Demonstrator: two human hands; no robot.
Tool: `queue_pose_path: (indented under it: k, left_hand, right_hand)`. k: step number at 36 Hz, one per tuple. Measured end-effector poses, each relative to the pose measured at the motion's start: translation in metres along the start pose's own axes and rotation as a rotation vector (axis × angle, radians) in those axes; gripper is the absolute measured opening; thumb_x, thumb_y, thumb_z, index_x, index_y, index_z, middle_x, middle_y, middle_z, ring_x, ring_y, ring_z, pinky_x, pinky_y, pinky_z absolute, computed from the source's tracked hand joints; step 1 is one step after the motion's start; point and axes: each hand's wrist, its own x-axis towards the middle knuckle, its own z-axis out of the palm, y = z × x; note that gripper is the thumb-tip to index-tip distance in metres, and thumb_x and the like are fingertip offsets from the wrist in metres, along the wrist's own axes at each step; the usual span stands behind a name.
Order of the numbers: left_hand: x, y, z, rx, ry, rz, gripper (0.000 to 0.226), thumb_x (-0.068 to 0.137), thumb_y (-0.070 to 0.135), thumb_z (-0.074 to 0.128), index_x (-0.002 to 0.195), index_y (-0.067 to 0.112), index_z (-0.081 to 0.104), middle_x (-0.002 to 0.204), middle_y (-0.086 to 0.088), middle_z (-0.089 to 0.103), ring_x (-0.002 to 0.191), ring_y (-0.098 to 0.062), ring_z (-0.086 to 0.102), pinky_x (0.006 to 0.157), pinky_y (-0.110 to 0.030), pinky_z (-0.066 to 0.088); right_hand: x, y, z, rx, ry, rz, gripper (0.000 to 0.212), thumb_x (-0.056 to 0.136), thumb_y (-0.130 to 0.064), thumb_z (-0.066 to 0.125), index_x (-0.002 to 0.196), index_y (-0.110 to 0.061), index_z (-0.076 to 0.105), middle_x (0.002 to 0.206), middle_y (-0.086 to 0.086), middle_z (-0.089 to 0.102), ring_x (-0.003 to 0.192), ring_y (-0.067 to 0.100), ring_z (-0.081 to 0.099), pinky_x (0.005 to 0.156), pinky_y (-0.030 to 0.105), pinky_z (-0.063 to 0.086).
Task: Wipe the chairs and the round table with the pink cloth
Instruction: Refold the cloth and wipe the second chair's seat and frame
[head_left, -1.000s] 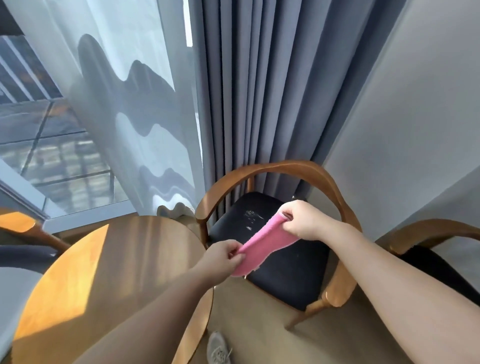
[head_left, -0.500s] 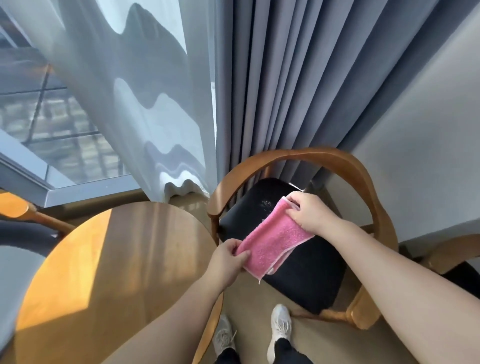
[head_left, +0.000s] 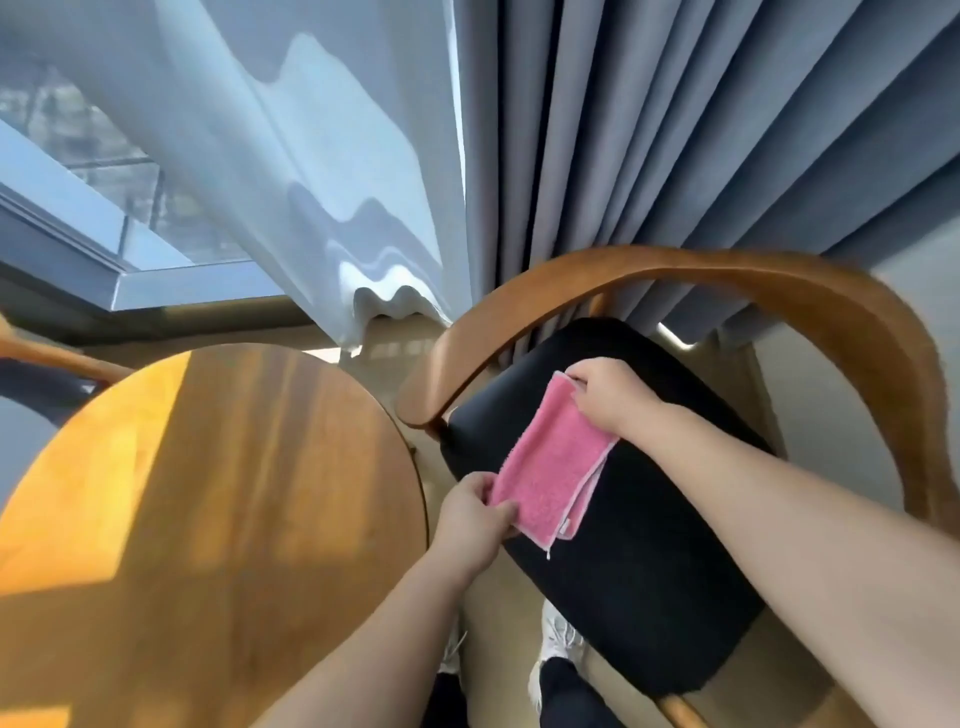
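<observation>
I've lowered the fluffy pink cloth toward the black padded seat mid-frame. My left hand and right hand pinch its ends; slack could bunch it.

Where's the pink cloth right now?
Head view, centre-right: the cloth is held over the black chair seat, just right of the round table, with the left hand holding its near end and the right hand its far end.

Left forearm and right forearm bare; white trainers on both feet; black trouser legs above them.
</observation>
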Motion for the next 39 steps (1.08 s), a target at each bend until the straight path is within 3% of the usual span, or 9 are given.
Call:
queue_pose_path:
  k: [5, 8, 11, 14, 18, 24, 28, 32, 39]
  left_hand:
    - [0.031, -0.014, 0.008, 0.239, 0.097, 0.004, 0.043, 0.087, 0.025, 0.064, 0.127, 0.026, 0.047, 0.101, 0.012, 0.06, 0.084, -0.003, 0.06, 0.059, -0.011, 0.048]
    - [0.035, -0.012, -0.001, 0.497, 0.137, 0.111, 0.042, 0.089, 0.026, 0.059, 0.129, 0.033, 0.048, 0.113, 0.017, 0.058, 0.085, 0.005, 0.052, 0.064, -0.005, 0.04]
    - [0.038, 0.009, -0.021, 0.758, 0.165, 0.368, 0.028, 0.088, 0.028, 0.056, 0.115, 0.035, 0.056, 0.1, 0.024, 0.053, 0.083, 0.006, 0.048, 0.063, -0.005, 0.034]
    - [0.051, 0.04, -0.042, 0.966, 0.193, 0.565, 0.018, 0.086, 0.025, 0.054, 0.102, 0.03, 0.059, 0.093, 0.015, 0.057, 0.083, -0.005, 0.055, 0.063, -0.018, 0.048]
    - [0.081, 0.073, -0.065, 1.166, 0.232, 0.72, 0.026, 0.086, 0.019, 0.058, 0.111, 0.023, 0.062, 0.114, 0.004, 0.06, 0.106, -0.017, 0.055, 0.084, -0.031, 0.05]
    - [0.125, 0.085, -0.077, 1.172, 0.125, 0.842, 0.04, 0.097, 0.019, 0.046, 0.135, 0.008, 0.05, 0.141, -0.01, 0.047, 0.135, -0.028, 0.036, 0.108, -0.044, 0.036]
    - [0.139, 0.073, -0.084, 1.069, 0.107, 0.941, 0.046, 0.09, 0.012, 0.048, 0.135, 0.006, 0.05, 0.141, -0.01, 0.047, 0.135, -0.027, 0.036, 0.107, -0.045, 0.036]
    - [0.143, 0.071, -0.086, 1.006, 0.095, 0.973, 0.05, 0.084, 0.006, 0.045, 0.134, 0.004, 0.051, 0.141, -0.011, 0.047, 0.135, -0.028, 0.036, 0.107, -0.049, 0.037]
    - [0.147, 0.072, -0.087, 0.949, 0.075, 0.989, 0.05, 0.085, 0.013, 0.035, 0.13, 0.001, 0.054, 0.138, -0.014, 0.05, 0.133, -0.031, 0.04, 0.102, -0.051, 0.041]
  right_hand:
    - [0.062, 0.006, 0.02, 0.007, -0.046, 0.003, 0.049, 0.096, -0.026, 0.055, 0.142, -0.013, 0.045, 0.145, 0.007, 0.047, 0.132, 0.026, 0.045, 0.107, 0.041, 0.04]
    - [0.071, 0.019, 0.036, -0.026, -0.092, 0.051, 0.04, 0.096, -0.017, 0.05, 0.135, -0.009, 0.052, 0.137, 0.012, 0.053, 0.124, 0.03, 0.051, 0.101, 0.041, 0.044]
    - [0.062, 0.032, 0.055, -0.059, -0.121, 0.078, 0.025, 0.094, -0.015, 0.045, 0.112, -0.01, 0.062, 0.11, 0.01, 0.063, 0.101, 0.03, 0.061, 0.082, 0.036, 0.05]
    - [0.049, 0.044, 0.075, -0.026, -0.152, 0.112, 0.034, 0.097, -0.016, 0.043, 0.128, -0.013, 0.057, 0.129, 0.008, 0.057, 0.112, 0.028, 0.056, 0.089, 0.036, 0.048]
    - [0.037, 0.048, 0.101, 0.025, -0.15, 0.126, 0.036, 0.098, -0.014, 0.038, 0.129, -0.013, 0.055, 0.134, 0.004, 0.051, 0.114, 0.024, 0.054, 0.094, 0.037, 0.047]
    - [0.046, 0.042, 0.148, 0.017, -0.156, 0.064, 0.051, 0.099, -0.01, 0.029, 0.15, -0.015, 0.027, 0.159, 0.0, 0.019, 0.138, 0.027, 0.034, 0.109, 0.038, 0.035]
    - [0.068, 0.041, 0.18, -0.104, -0.09, 0.03, 0.062, 0.098, -0.01, 0.024, 0.154, -0.01, -0.001, 0.162, 0.011, -0.01, 0.149, 0.027, -0.009, 0.121, 0.04, 0.002]
    - [0.085, 0.042, 0.211, -0.258, 0.055, 0.037, 0.062, 0.1, -0.027, 0.015, 0.148, -0.005, -0.017, 0.158, 0.018, -0.018, 0.143, 0.031, -0.025, 0.114, 0.043, -0.018]
    - [0.104, 0.022, 0.237, -0.309, 0.185, 0.118, 0.071, 0.095, -0.044, 0.0, 0.148, 0.003, -0.001, 0.154, 0.027, -0.003, 0.145, 0.045, -0.004, 0.115, 0.055, -0.015]
